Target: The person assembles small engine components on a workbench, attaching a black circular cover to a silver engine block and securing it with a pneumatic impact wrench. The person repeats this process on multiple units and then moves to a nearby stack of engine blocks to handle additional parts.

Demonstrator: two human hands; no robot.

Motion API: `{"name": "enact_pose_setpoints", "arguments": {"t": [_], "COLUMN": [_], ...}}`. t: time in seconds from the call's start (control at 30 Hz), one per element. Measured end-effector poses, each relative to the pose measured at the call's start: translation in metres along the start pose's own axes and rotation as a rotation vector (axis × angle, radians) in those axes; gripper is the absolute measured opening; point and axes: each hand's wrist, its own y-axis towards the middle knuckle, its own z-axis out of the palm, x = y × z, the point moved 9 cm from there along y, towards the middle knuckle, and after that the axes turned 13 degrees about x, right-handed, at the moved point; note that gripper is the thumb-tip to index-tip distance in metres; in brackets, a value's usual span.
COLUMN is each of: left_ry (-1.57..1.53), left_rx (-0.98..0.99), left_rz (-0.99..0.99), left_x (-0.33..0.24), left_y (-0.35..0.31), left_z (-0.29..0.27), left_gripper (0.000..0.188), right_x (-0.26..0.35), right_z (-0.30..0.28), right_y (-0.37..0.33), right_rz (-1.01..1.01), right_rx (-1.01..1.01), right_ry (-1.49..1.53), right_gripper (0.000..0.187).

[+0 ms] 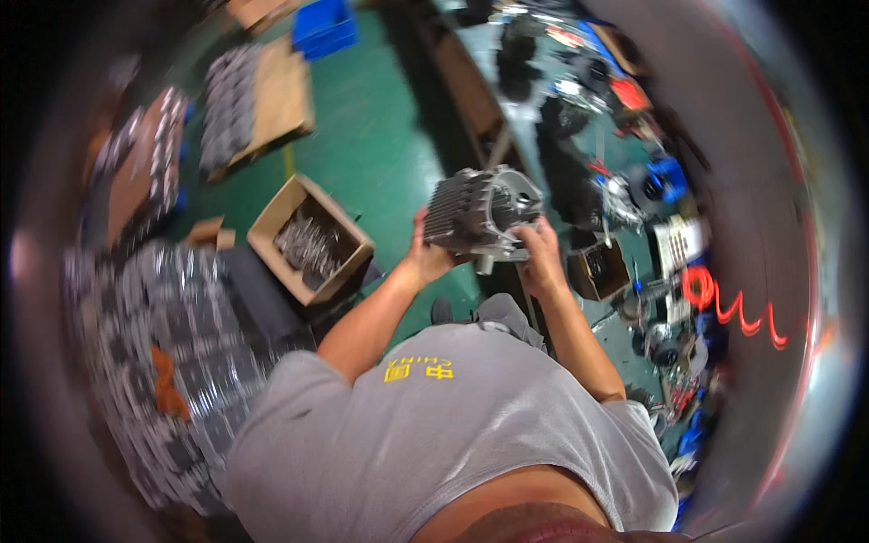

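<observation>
I hold a grey finned metal engine casting (480, 213) up in front of me with both hands. My left hand (427, 255) grips its finned left side from below. My right hand (541, 252) clasps its right lower edge, near a round opening in the casting. The part hangs in the air above the green floor, between a cardboard box and the workbench.
An open cardboard box of metal parts (308, 240) sits on the green floor at left. Rows of shiny castings (172, 326) fill the lower left, with more on pallets (253, 100) beyond. A cluttered workbench (615, 181) with tools and a red coiled hose (733, 303) runs along the right.
</observation>
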Motion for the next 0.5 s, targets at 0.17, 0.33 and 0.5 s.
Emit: {"name": "enact_pose_setpoints", "arguments": {"t": [0.17,0.33,0.5], "left_ry": [-0.014,0.103,0.092], "left_rx": [-0.029,-0.272,-0.492], "left_rz": [0.159,0.328,0.452], "left_x": [-0.055,-0.122,-0.153], "left_y": [-0.007,-0.033,-0.068], "left_z": [-0.030,-0.040,-0.066], "left_gripper": [0.094,0.091,0.080], "right_x": [-0.007,-0.003,-0.010], "right_z": [0.030,0.077,0.132], "right_y": [0.074,0.150,0.204], "right_rz": [0.133,0.245,0.270], "right_rx": [0.151,0.261,0.424], "right_ry": [0.006,0.003,-0.021], "right_gripper": [0.030,0.026,0.022]}}
